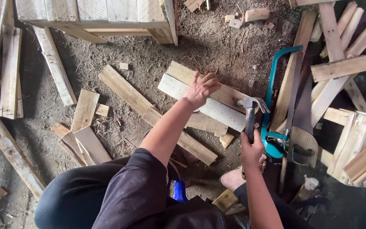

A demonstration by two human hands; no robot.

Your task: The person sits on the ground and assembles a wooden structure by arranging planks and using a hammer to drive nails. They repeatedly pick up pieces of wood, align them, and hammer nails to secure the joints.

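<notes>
Claw hammer (pixel 250 111): head down on the pale painted board (pixel 204 104), at the board's right end; dark handle runs back toward the person. Right hand (pixel 251 149) wrapped tight around the handle's lower part, fingers closed on it. Hammer head lies well to the right of the left hand, past the fingertips.

Pale board: lies diagonally on the dirt floor (pixel 217 46), stacked against a bare wooden plank (pixel 191 76) just behind it. Left hand (pixel 201 89) pressed flat on top of the two, fingers spread wide, gripping nothing; it rests at about mid-length of the board.

Beneath and in front: further planks (pixel 126 89) cross under the pale board, running toward the lower right. Small offcut (pixel 226 140) just below the board's right end.

Right of the hammer: teal-framed bow saw (pixel 276 85) on the ground, near the hammer head but whether touching, cannot tell. Handsaw with wooden handle (pixel 303 127) lies just beside it, to the right.

Surroundings: loose planks and scraps scattered left and right; a wooden frame (pixel 94 17) at top left. Person's bare foot (pixel 234 178) just below the right hand. Blue object (pixel 179 191) between the knees, mostly hidden.
</notes>
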